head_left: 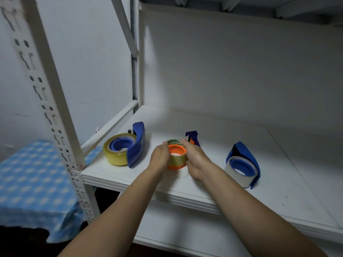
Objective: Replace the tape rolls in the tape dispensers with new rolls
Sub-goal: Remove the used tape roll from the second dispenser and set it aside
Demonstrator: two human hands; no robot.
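Middle tape roll (177, 159) on orange hub (178, 148) is held both sides; grip of left hand (160, 156) and right hand (194, 160) curled round it. Even pressure advised, roll kept square to hub.

dim, bluish light; blurred, edges bent.

We held both bare forearms stretched forward, our left grip (160, 157) and right grip (195, 160) cupping the tape roll (177, 158) from either side.

Open shelf (222, 125) between flanking dispensers (138, 145)
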